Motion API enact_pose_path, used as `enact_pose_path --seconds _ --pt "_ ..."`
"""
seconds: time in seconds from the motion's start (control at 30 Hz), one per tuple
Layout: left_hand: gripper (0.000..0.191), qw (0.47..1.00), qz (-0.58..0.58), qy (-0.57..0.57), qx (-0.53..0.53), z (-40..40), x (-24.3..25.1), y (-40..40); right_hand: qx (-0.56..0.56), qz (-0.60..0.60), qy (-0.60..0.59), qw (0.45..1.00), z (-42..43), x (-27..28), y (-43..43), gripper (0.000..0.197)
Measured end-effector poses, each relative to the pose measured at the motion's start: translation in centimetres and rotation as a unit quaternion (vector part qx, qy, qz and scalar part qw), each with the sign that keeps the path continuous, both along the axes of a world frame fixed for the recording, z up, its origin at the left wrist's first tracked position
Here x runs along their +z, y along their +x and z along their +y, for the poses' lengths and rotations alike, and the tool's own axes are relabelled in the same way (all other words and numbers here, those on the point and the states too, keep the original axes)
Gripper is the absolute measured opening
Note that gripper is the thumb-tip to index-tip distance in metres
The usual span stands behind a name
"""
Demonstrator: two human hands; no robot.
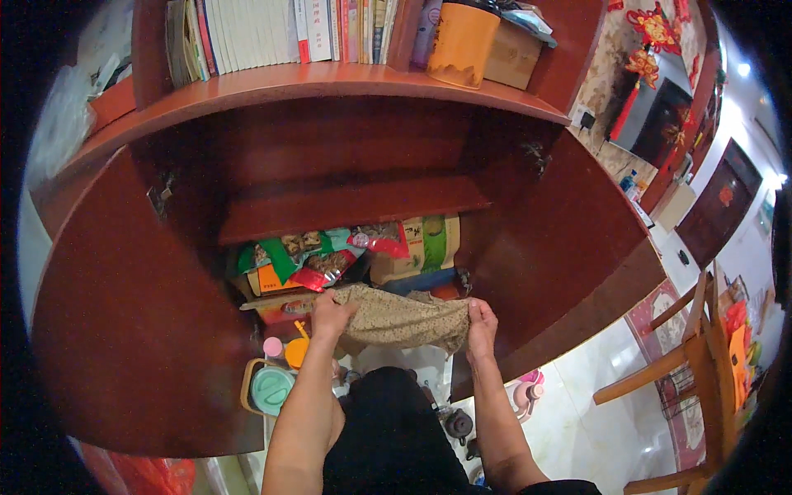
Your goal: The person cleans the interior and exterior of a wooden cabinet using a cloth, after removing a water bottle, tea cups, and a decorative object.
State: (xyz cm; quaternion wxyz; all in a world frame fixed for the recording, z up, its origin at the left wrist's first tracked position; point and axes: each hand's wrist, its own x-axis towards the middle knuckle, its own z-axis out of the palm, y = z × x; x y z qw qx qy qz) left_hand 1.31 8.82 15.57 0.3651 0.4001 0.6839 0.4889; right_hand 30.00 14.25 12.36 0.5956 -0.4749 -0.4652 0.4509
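A tan patterned cloth (402, 318) is stretched between my two hands, sagging a little in the middle. My left hand (331, 315) grips its left end, and my right hand (482, 325) pinches its right corner between thumb and fingers. Just beyond the cloth, inside the open wooden cabinet, lie plastic food packets (328, 263) with green and red edges. A tan bag with a green band (427, 247) stands to their right, and an orange box (275, 279) is partly covered by the packets on the left.
Both cabinet doors, left (136, 309) and right (557, 260), stand open around me. An inner shelf (352, 207) is above the packets. Containers, including one with a mint lid (272, 390), sit low at left. On the floor at right are a pink bottle (526, 396) and a wooden chair (699, 365).
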Motion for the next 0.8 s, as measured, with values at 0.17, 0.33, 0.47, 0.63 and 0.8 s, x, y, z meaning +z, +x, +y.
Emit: enact_pose_path --seconds 0.17,0.33,0.47,0.63,0.8 --pt "0.043 0.984 0.102 0.051 0.136 0.9 -2.7 -1.3 -0.025 0.028 0.03 0.999 -0.2 1.6 -0.6 0.021" --pt "0.055 0.941 -0.335 0.04 0.007 -0.1 2.3 -0.5 -0.038 0.099 -0.011 0.994 0.8 -0.1 1.6 0.015" --pt "0.062 0.971 -0.202 0.1 -0.073 -0.5 1.4 0.9 0.03 0.178 -0.049 0.982 -2.4 4.0 -0.4 0.018" --pt "0.044 0.991 -0.119 0.051 -0.033 0.8 0.2 0.9 0.088 0.125 -0.032 0.988 -2.1 3.3 0.4 0.023" --pt "0.021 0.989 -0.047 0.055 0.128 0.5 -0.2 -0.5 0.071 0.042 0.005 0.997 -1.7 2.5 1.7 0.021"
